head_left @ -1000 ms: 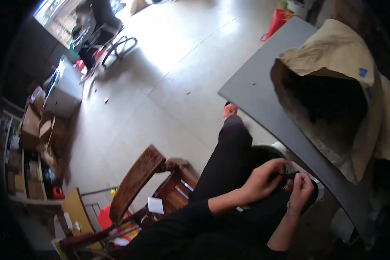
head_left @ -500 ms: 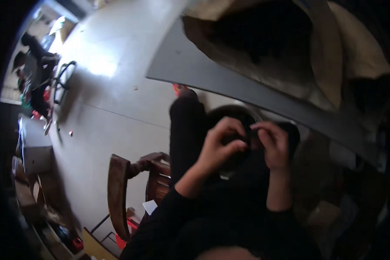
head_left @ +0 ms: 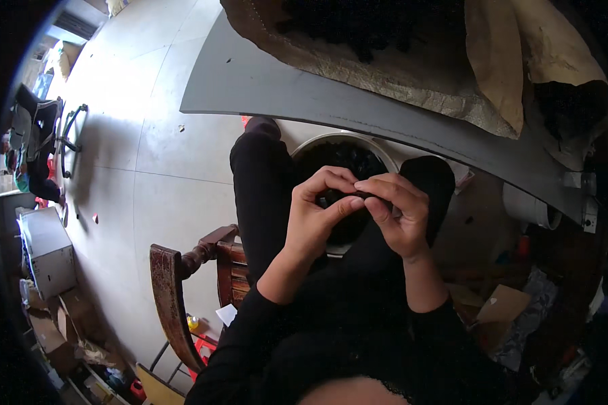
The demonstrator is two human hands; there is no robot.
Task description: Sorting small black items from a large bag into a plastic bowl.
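Note:
Over my lap, my left hand (head_left: pixel 314 212) and my right hand (head_left: pixel 400 210) meet fingertip to fingertip. Both are closed in a pinch around a small dark piece (head_left: pixel 363 194), mostly covered by the fingers and too small to name. Below them, between my knees, stands a round bucket (head_left: pixel 384 152) with a pale rim and dark contents. My hands hide part of it. An opened tan sack (head_left: pixel 425 94) holding a mass of black material (head_left: pixel 378 23) lies on the grey table (head_left: pixel 250 81) ahead of me.
A wooden armchair's arm (head_left: pixel 167 290) is at my left. Further left are a white box (head_left: pixel 47 253), cardboard boxes (head_left: pixel 51 334) and a wheeled chair (head_left: pixel 71 138). A second sack (head_left: pixel 561 54) sits at the far right, with cardboard (head_left: pixel 503 304) under the table.
My fingertips have come together; before, a small gap with something dark showed between them. The view has shifted, so the scene sits further left, and the blur is gone.

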